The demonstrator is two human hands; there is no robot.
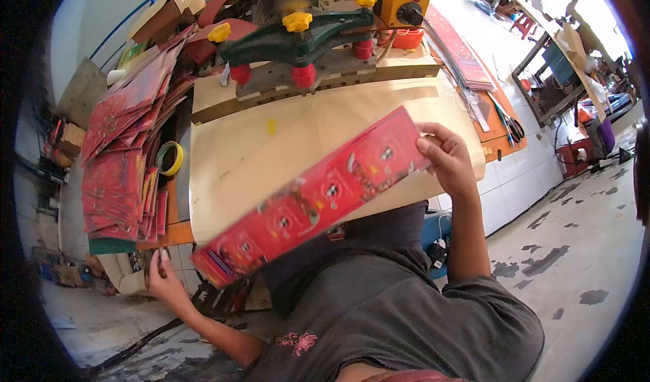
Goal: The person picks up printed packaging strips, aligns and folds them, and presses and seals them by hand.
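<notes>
Head view, red strip (318,196), in right hand (449,157)

long red strip (313,198), printed with patterns, held slantwise, right end higher, partly over tan sheet (237,148)

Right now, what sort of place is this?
Likely a small print-finishing workshop, judging by the green-framed machine, the piled red printed sheets and the long red printed strip held in the right hand.
</notes>
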